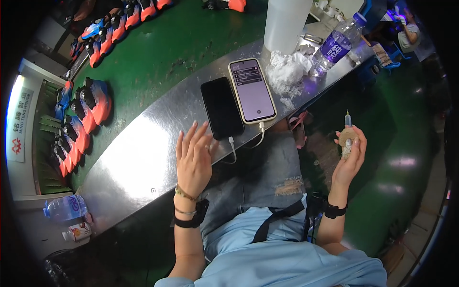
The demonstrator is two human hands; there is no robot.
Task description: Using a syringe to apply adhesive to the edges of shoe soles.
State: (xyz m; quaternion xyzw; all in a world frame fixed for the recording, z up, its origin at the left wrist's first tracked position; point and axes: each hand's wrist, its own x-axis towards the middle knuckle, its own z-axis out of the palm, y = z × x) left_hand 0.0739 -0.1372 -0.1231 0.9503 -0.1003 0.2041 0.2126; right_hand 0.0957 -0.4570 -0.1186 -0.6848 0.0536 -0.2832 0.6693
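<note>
My left hand (194, 158) hovers over the near edge of the metal table, fingers spread, with nothing in it. Just beyond its fingertips lies a black phone (222, 107) with a dark screen. Next to that is a second phone (252, 91) in a pale case, its screen lit; a white charging cable (260, 134) runs to it. Out to the right, away from the table, my right hand (353, 155) is closed around a small syringe (348, 118) with a bluish barrel and thin tip pointing up. A tan, rounded piece and some crumpled white material are in the same grip.
Crumpled white tissue (286, 71) is heaped beside a tall white container (287, 24) and a purple-labelled bottle (334, 48). At the left lie another bottle (67, 208) and a small white bottle (78, 232). Blue-and-orange shoes (91, 103) stand in rows on the green surface. Another person (409, 36) sits far right.
</note>
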